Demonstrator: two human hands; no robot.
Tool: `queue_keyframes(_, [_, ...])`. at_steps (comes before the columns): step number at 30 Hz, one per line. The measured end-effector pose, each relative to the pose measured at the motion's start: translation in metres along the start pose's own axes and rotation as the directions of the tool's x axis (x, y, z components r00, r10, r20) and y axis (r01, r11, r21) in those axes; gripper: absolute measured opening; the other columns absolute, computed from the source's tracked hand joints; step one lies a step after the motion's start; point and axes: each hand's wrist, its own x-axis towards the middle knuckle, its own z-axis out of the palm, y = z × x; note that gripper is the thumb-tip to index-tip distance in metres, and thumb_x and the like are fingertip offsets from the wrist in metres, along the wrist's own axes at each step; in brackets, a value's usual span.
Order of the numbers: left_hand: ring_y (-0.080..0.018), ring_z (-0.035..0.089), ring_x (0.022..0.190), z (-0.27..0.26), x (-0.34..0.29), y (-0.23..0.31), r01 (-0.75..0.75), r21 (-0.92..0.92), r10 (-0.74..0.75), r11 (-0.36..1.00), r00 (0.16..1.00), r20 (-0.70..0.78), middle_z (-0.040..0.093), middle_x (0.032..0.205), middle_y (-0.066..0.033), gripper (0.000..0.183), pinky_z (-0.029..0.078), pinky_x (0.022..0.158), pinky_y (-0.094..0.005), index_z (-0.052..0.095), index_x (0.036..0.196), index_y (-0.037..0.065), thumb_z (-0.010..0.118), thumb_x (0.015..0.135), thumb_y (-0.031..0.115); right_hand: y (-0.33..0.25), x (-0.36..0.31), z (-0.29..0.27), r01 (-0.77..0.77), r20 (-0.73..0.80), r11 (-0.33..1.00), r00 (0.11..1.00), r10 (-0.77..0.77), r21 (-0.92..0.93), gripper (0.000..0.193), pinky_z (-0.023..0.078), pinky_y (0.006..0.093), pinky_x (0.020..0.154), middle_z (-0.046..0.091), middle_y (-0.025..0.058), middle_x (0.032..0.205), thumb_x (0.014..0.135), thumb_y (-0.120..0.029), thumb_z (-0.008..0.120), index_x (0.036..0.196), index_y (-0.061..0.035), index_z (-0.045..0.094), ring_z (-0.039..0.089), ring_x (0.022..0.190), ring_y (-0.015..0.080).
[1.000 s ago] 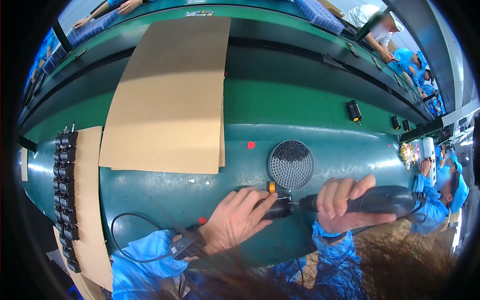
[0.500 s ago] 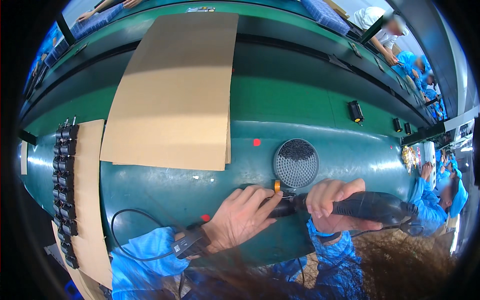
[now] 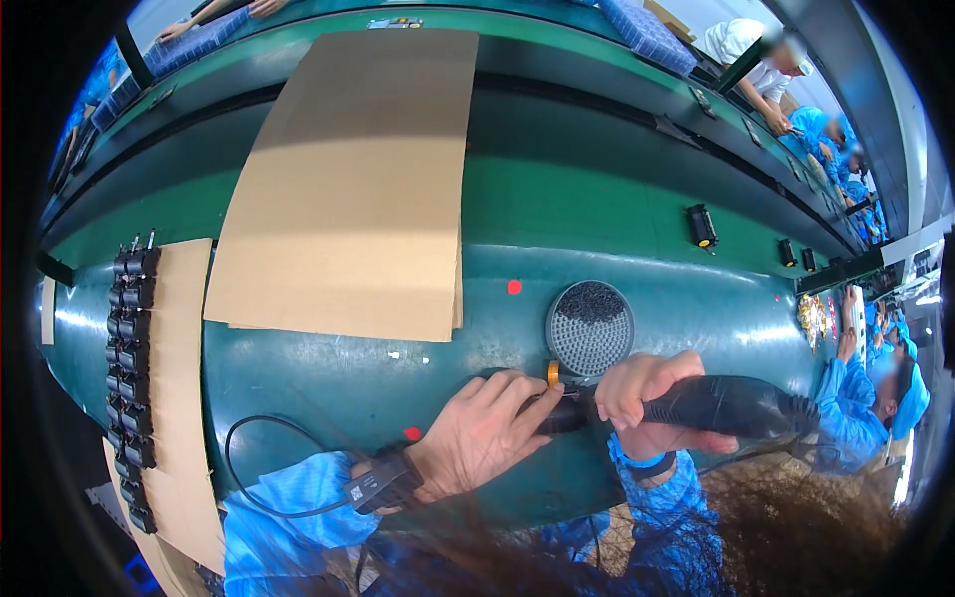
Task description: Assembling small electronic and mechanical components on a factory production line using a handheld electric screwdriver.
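Closed around a small black part with an orange-yellow ring on it, my left hand rests low over the green bench. My right hand grips the thick black body of an electric screwdriver lying almost level. Its front end points left and meets the black part by my left fingertips. The exact contact point is hidden by fingers. Just beyond both hands stands a round grey dimpled tray, with small black screws heaped in its far half.
Brown cardboard sheets lie ahead on the left. A row of black units stands on cardboard at far left. More black units sit on the green belt. A cable loops by my left wrist. Co-workers are at right.
My right hand and the screwdriver have shifted slightly left, toward the black part. My left hand keeps its hold almost in place.
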Motion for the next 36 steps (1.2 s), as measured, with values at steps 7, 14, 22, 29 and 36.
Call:
queue_keyframes(7, [-0.0224,0.058,0.111,-0.008,-0.001,0.001,0.005,-0.016,-0.005,1.000,1.000,0.008,0.056,0.120,-0.0061,0.062,0.050,0.090,-0.0358,0.060,0.133,0.006,0.080,0.080,0.028,0.001,-0.001,-0.002,-0.004,0.032,1.000,0.999,0.004,-0.014,0.092,0.049,0.0353,0.052,0.056,0.0091,0.067,0.069,-0.087,0.063,0.100,-0.0015,0.051,0.054,0.055,0.0194])
queue_keyframes(14, [-0.0228,0.056,0.112,-0.002,-0.005,0.000,0.003,0.026,-0.004,1.000,0.999,0.044,0.056,0.121,-0.0060,0.062,0.049,0.090,-0.0354,0.060,0.135,0.007,0.080,0.081,0.029,-0.012,0.005,0.003,0.083,-0.086,0.997,0.993,-0.083,0.003,0.090,0.049,0.0350,0.050,0.055,0.0071,0.067,0.075,-0.089,0.053,0.103,-0.0033,0.049,0.055,0.054,0.0193])
queue_keyframes(22, [-0.0223,0.055,0.106,0.000,-0.003,-0.001,-0.006,0.032,0.006,0.999,1.000,0.016,0.056,0.121,-0.0055,0.061,0.049,0.090,-0.0350,0.060,0.135,0.006,0.080,0.081,0.029,-0.004,0.029,-0.030,0.065,-0.370,0.944,0.909,-0.190,-0.324,0.093,0.043,0.0303,0.044,0.048,0.0027,0.059,0.076,-0.097,0.032,0.098,-0.0080,0.046,0.047,0.046,0.0138])
queue_keyframes(29, [-0.0226,0.056,0.106,-0.003,-0.003,-0.001,-0.006,0.026,0.006,1.000,1.000,0.010,0.056,0.119,-0.0056,0.062,0.048,0.088,-0.0351,0.061,0.134,0.006,0.080,0.080,0.029,0.007,0.029,-0.040,0.030,-0.384,0.939,0.908,-0.169,-0.342,0.094,0.043,0.0303,0.044,0.047,0.0031,0.059,0.076,-0.097,0.031,0.098,-0.0076,0.045,0.046,0.046,0.0139])
queue_keyframes(36, [-0.0223,0.056,0.106,-0.003,-0.004,-0.002,-0.005,0.020,0.005,1.000,1.000,0.008,0.056,0.120,-0.0058,0.062,0.047,0.087,-0.0350,0.060,0.135,0.006,0.080,0.080,0.029,0.010,0.028,-0.041,0.007,-0.367,0.948,0.921,-0.130,-0.320,0.094,0.043,0.0305,0.045,0.047,0.0039,0.059,0.074,-0.098,0.033,0.097,-0.0068,0.045,0.046,0.046,0.0145])
